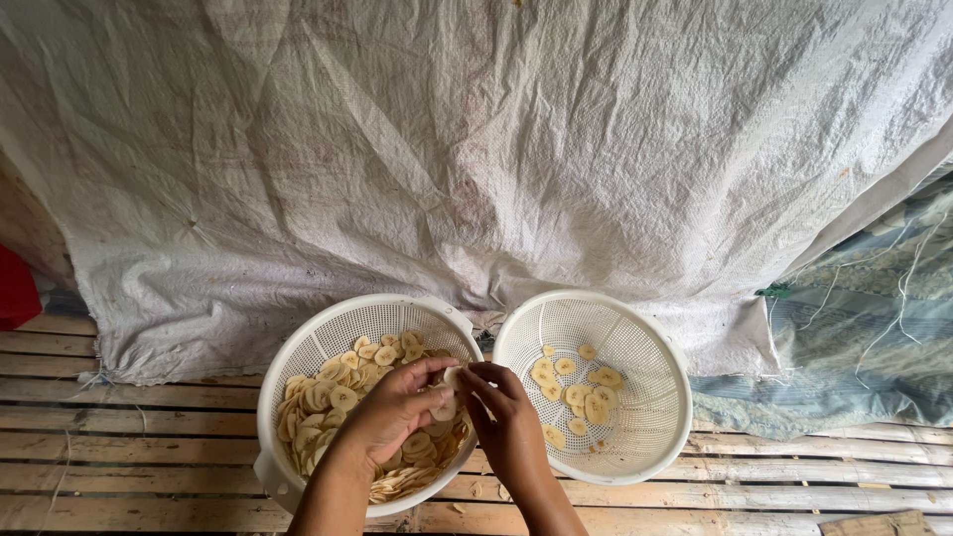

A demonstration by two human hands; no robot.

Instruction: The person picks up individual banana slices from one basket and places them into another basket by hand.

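Observation:
My left hand (392, 412) and my right hand (508, 422) meet over the left white basket (298, 347), which is heaped with pale round banana slices (333, 392). Both hands pinch a small clump of slices (449, 382) between their fingertips, above the basket's right side. The right white basket (655, 352) stands beside it, touching or nearly touching, and holds only a scattering of slices (581, 392) on its bottom.
Both baskets sit on a slatted bamboo floor (149, 457). A large white woven plastic sheet (476, 149) hangs behind them. A bluish patterned cloth (864, 337) lies at the right, and something red (15, 288) shows at the left edge.

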